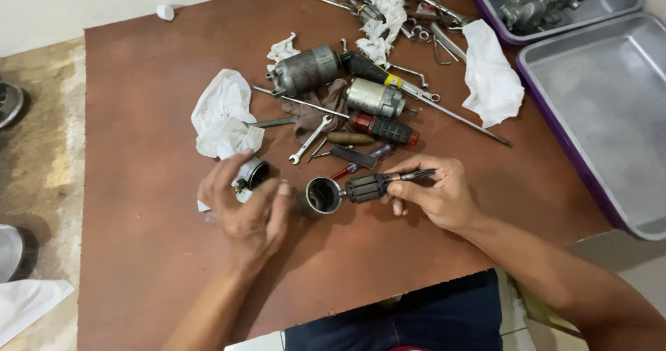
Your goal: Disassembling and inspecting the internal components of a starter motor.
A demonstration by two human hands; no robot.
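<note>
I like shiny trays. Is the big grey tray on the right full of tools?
No, the big grey tray holds nothing; the tools lie on the brown board, and only the smaller tray behind it holds metal parts.
</note>
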